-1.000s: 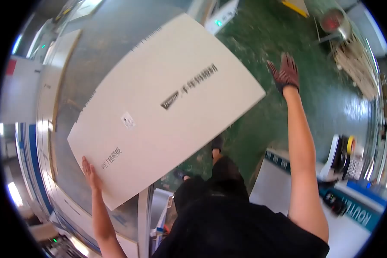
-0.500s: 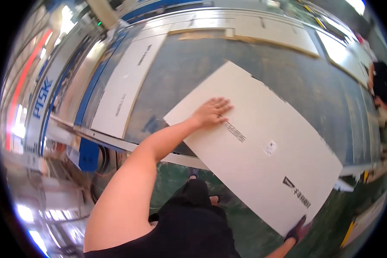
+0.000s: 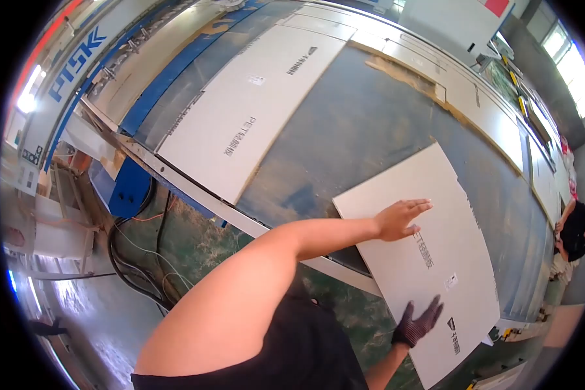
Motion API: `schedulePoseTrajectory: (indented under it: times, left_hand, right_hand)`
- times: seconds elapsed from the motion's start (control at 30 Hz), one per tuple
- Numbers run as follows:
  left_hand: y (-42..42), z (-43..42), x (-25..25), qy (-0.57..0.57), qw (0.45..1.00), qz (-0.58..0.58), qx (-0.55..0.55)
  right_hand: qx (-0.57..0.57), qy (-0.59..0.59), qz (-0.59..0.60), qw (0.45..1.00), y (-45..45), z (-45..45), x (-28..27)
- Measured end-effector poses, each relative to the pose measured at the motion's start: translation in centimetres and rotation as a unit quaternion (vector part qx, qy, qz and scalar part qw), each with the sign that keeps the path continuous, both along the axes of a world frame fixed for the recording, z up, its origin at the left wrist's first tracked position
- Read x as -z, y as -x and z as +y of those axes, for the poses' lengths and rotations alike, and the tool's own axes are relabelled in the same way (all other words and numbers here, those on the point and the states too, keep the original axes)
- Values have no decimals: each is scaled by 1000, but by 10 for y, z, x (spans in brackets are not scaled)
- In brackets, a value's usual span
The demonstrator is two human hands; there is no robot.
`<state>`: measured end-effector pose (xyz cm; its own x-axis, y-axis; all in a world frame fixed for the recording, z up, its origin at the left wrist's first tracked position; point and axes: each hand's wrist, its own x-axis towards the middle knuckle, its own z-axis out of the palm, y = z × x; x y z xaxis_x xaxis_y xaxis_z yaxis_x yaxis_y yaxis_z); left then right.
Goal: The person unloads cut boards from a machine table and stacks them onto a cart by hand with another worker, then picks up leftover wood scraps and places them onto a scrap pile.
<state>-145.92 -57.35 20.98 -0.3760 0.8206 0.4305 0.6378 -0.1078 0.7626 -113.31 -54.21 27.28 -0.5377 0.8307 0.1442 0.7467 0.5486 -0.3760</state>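
A white printed board (image 3: 429, 260) lies across the near edge of the grey machine bed (image 3: 370, 123), its lower end sticking out over the green floor. My bare left hand (image 3: 402, 220) is over the board's upper part beside the printed characters, fingers extended. My right hand (image 3: 419, 323), in a dark patterned glove, is over the board's near edge lower down, below the small label, with its fingers spread. Neither hand is wrapped round the board; whether the palms touch it is hard to tell.
Another printed white board (image 3: 253, 110) lies on the bed at left. Boards with a brown edge (image 3: 461, 117) line the far side. A blue and white machine beam (image 3: 78, 62) stands at upper left. Black cables (image 3: 120, 253) hang below. A person in black (image 3: 573, 229) is at far right.
The view has swung from the floor side towards the bed. My right hand has left the board's far corner and moved along its near edge, its fingers now spread. The board appears turned.
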Motion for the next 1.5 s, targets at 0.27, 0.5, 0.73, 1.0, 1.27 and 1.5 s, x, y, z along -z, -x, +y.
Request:
schedulePoseTrajectory:
  times: [0.27,0.5,0.73,1.0,1.27,1.5]
  left_hand:
    - [107,-279,-34,65,944,143,-289]
    - [174,-557,-12,228,734,154,-621]
    - [239,-656,-4,339,675,-3,-655]
    - [246,-679,3,274,735,21,-619]
    - [246,-671,-12,295,761,159,-555]
    - [259,-673,-6,283,810,73,-508]
  right_hand:
    - [-278,116,52,952,128,-74,12]
    - [-359,161,68,917,247,-114,19]
    - [-585,64,-47,807,317,-227,69]
    - [-568,27,-78,819,338,-321,99]
    - [-479,57,-130,866,332,-366,52]
    - [-330,47,-126,934,346,-370,65]
